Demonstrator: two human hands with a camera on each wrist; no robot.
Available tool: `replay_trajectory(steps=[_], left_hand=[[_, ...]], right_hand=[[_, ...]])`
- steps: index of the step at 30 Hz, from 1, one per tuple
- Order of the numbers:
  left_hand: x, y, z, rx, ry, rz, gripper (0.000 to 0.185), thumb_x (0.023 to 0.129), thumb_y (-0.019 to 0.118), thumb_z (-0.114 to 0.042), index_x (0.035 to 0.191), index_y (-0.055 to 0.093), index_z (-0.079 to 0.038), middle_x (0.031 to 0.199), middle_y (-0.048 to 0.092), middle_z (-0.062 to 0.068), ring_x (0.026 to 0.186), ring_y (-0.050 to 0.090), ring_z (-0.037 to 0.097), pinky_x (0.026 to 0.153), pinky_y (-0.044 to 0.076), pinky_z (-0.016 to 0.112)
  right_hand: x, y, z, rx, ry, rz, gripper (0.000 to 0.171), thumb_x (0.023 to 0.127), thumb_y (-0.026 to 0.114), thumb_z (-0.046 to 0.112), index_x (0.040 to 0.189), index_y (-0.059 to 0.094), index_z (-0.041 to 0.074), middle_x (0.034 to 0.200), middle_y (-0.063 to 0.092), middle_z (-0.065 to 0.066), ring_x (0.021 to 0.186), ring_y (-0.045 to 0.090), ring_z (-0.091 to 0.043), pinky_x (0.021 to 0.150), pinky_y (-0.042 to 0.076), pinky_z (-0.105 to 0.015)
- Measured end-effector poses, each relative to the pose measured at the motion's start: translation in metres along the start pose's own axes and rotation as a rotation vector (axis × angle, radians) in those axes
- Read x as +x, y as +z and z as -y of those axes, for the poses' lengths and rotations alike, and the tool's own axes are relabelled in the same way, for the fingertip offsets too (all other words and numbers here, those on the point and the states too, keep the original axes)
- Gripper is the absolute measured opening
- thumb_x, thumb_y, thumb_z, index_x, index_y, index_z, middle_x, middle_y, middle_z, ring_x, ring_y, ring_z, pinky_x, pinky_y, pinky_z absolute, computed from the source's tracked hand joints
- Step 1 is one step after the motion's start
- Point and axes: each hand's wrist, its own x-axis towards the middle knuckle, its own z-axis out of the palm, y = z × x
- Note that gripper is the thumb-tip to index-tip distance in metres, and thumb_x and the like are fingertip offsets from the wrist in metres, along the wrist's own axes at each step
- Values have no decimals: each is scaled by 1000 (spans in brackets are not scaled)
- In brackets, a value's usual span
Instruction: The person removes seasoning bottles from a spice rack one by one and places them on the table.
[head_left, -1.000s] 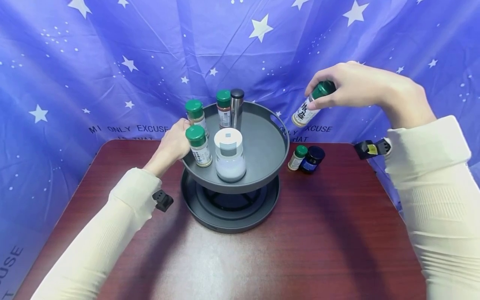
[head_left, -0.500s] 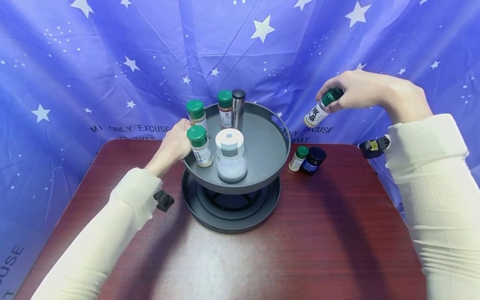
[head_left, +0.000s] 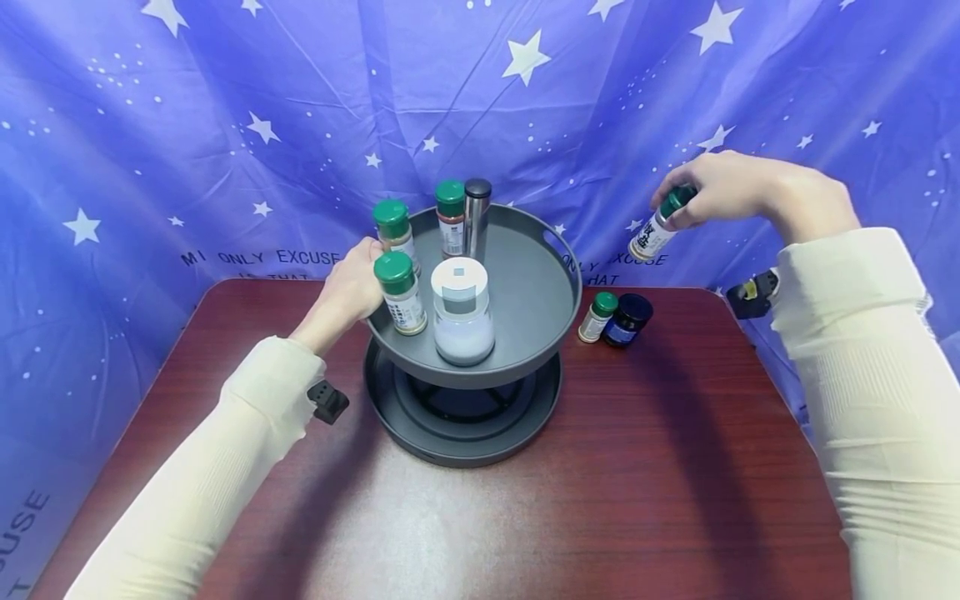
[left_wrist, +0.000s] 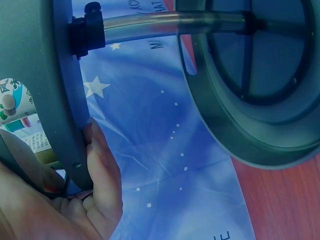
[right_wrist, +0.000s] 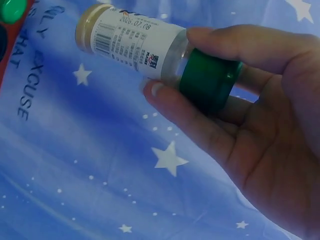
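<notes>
My left hand [head_left: 348, 286] grips the left rim of the upper tray [head_left: 528, 287] of a dark grey two-tier rack; in the left wrist view, the fingers [left_wrist: 104, 170] curl under the tray's edge by the handle opening. At the right, in the air, my right hand [head_left: 738, 187] holds a spice jar [head_left: 651, 238] by its green cap, the jar tilted with its base toward the lower left. The right wrist view shows thumb and fingers round the cap [right_wrist: 210, 80] and the jar's white label. Below it, a small green-capped jar [head_left: 596, 317] and a dark jar [head_left: 628, 320] stand on the table.
On the upper tray stand several green-capped spice jars [head_left: 401, 293], a white-lidded jar [head_left: 462, 312] and a slim metal cylinder with a black top [head_left: 476, 221]. The lower tray [head_left: 462, 450] rests on the reddish table [head_left: 652, 492]. A blue star-patterned curtain [head_left: 285, 100] hangs behind.
My right hand has moved right and slightly down with the spice jar, away from the tray. The left hand stays on the rim, and the rack's contents keep their places.
</notes>
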Motion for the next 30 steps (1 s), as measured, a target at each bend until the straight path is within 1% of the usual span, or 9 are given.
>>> replay_trajectory(steps=[3,5,7,13,22,30], left_hand=[[0,0,0,-3,0,-1,57,106,8,-36,133,46,-4,134,54,20,127,51,44,103,42,56],[0,0,0,-5,2,-2,57,106,7,-37,133,46,-3,134,54,20,127,51,44,103,42,56],[0,1,0,-9,3,-5,58,106,7,-37,133,46,-3,135,54,21,127,51,44,104,41,56],[0,2,0,-22,-1,-15,55,106,10,-36,131,46,-3,132,56,20,125,52,43,103,42,55],[0,-1,-1,-10,-5,-5,56,107,9,-37,134,45,-4,134,55,20,127,51,44,103,42,56],[0,-1,0,-13,7,-8,57,106,8,-36,133,46,-3,133,55,21,126,52,44,103,42,56]], right_hand=[[4,3,-3,-14,6,12,48,90,66,21,132,56,1,106,70,-17,90,64,-23,71,47,-35],[6,6,-5,-13,5,13,48,88,67,19,131,57,-1,105,70,-18,90,64,-24,71,47,-34],[8,8,-6,-5,13,10,47,87,67,18,129,58,-1,101,71,-17,86,63,-23,69,46,-33],[11,18,-16,63,50,25,47,88,66,18,128,56,-5,95,69,-14,79,62,-20,66,51,-31],[12,28,-36,147,93,31,49,88,65,14,128,52,-11,98,67,-25,77,63,-21,64,54,-31],[13,36,-49,220,114,51,48,88,66,11,125,51,-15,108,62,-37,75,68,-17,68,59,-33]])
